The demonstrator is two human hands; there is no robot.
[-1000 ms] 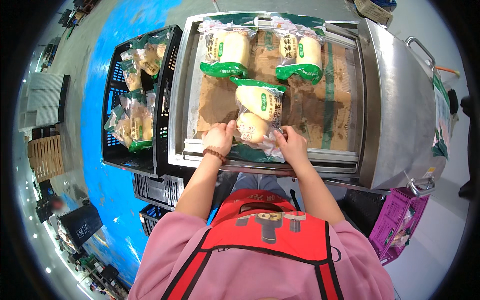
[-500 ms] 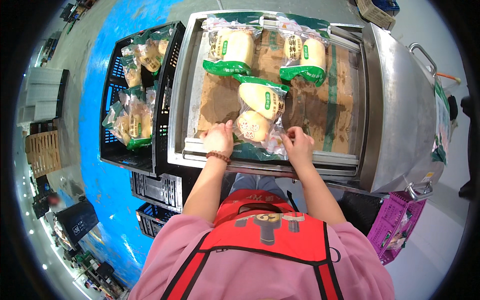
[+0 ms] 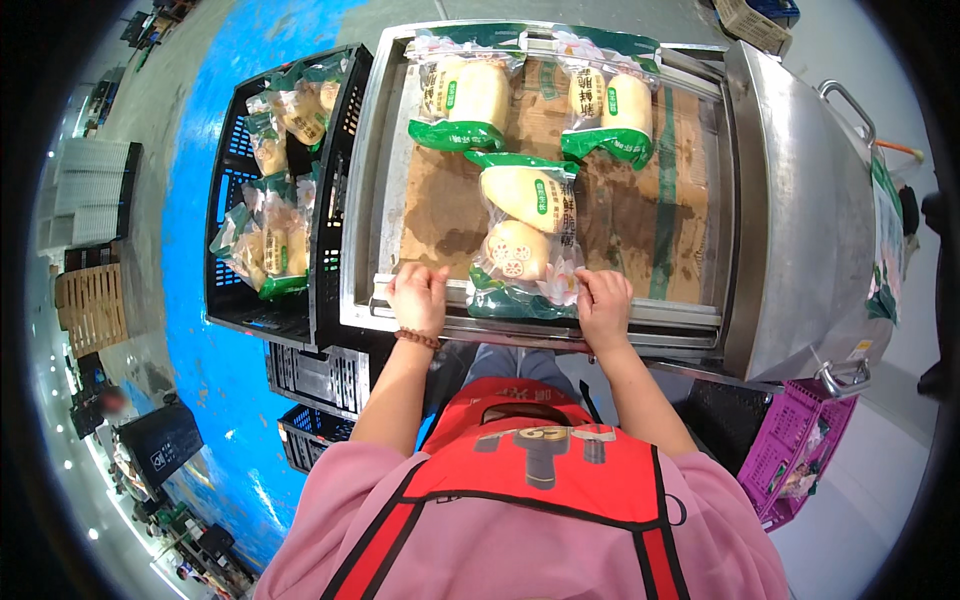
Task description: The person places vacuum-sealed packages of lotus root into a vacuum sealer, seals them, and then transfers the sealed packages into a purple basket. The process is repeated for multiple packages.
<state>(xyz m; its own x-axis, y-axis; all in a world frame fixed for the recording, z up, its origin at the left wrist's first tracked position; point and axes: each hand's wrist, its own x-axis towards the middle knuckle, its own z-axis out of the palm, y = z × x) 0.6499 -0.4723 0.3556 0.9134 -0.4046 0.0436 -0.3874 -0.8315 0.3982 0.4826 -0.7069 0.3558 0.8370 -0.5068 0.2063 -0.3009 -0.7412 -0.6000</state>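
Observation:
A clear and green plastic bag of lotus root [image 3: 515, 240] lies in the front middle of a metal machine's bed, its green lower end over the front bar. My right hand [image 3: 604, 308] is closed at the bag's right edge, fingertips curled against the plastic. To the left of the bag, apart from it, my left hand [image 3: 418, 300] rests curled at the front bar, nothing visible in it. Two similar bags lie along the far side: a far-left bag [image 3: 468, 95] and a far-right bag [image 3: 610, 105].
Wet brown cardboard [image 3: 440, 210] lines the bed. A raised steel lid [image 3: 800, 210] stands at the right. On the left, a black crate [image 3: 225, 260] holds several filled bags. A purple crate [image 3: 805, 440] sits low at the right.
My left hand has drawn away from the bag, left and toward me. My right hand has moved slightly nearer to me. The bag's front end now lies flatter and straighter.

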